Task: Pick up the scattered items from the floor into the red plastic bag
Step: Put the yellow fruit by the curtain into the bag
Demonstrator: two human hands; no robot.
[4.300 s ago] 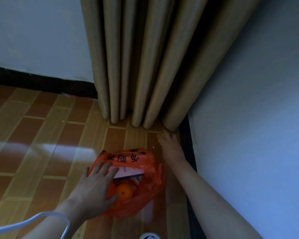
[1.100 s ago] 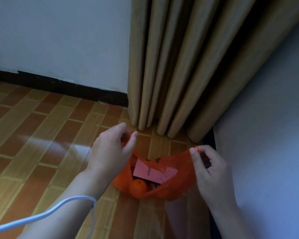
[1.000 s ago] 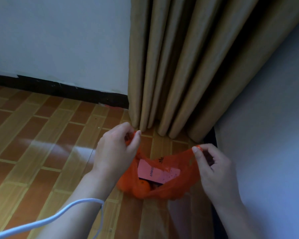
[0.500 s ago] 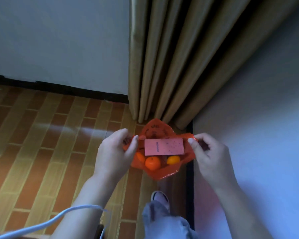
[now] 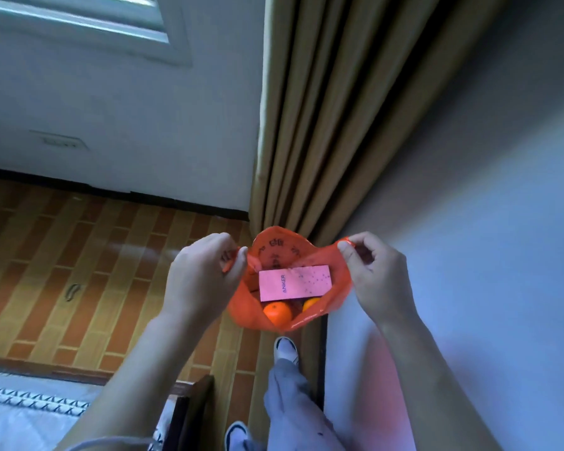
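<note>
Evidently we held the red plastic bag (image 5: 334, 289) up off the floor (image 5: 79, 262), its mouth stretched wide so we could look straight down at what it carried. In the one head view, the pink box (image 5: 295, 283) lay flat across the top at the bag's centre, with one orange (image 5: 276, 313) beneath it at about six o'clock and a second orange (image 5: 311, 304) at five. Our left hand (image 5: 202, 281), at nine o'clock from the bag, pinched its left rim between thumb and curled fingers. Our right hand (image 5: 376, 278), at three o'clock, pinched the opposite rim the same way, knuckles raised and forearm angled in from below. At nine o'clock, well apart from the bag, a small dark thing (image 5: 71, 291) lay on the floor; we could not tell what it was. The curtain (image 5: 332, 125) hung at twelve.
</note>
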